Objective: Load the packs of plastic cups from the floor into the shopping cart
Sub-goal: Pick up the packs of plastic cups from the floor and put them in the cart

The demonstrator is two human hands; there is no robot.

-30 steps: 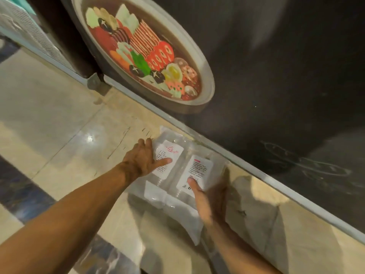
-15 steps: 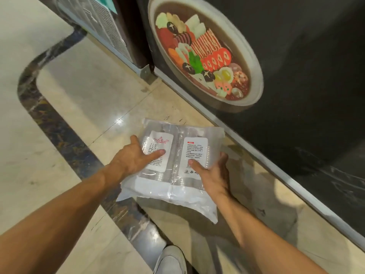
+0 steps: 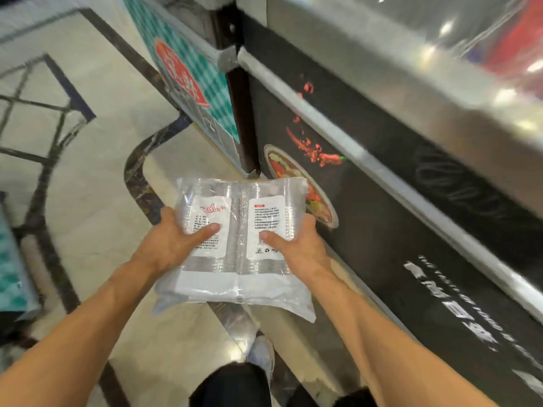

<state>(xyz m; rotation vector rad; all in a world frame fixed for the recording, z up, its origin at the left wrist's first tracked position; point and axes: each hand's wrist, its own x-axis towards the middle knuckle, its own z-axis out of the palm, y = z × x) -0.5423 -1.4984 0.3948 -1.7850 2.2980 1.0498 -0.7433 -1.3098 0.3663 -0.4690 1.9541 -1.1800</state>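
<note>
Packs of plastic cups (image 3: 239,207), two clear sleeves side by side in one see-through wrapper, are held between both of the person's hands, out in front of the body and clear of the floor (image 3: 97,177). Each sleeve carries a white printed label, the left one with red script at its top. The loose near end of the wrapper hangs down toward the person.

From the head camera, the left hand (image 3: 173,242) grips the left edge of the bundle. Its thumb lies flat across the left label, while the fingers curl round the side and go under, out of sight. The right hand (image 3: 299,248) does the same on the right edge, thumb pressed on the lower part of the right label, fingers wrapped beneath. Both forearms are bare.

Below the bundle a light shoe (image 3: 261,353) stands on the floor, with a dark trouser leg (image 3: 235,386) above it at the bottom edge of the view. The floor is pale glossy tile, crossed by a curving band of dark marble (image 3: 136,174).

To the right runs a long black cabinet (image 3: 396,230) with a metal rail along its front. On its panel are a picture of a hot pot (image 3: 289,168), red chillies and white lettering. Beyond it stands a teal checked cabinet (image 3: 205,83) with a red sign. Much of the far side is blurred.
</note>
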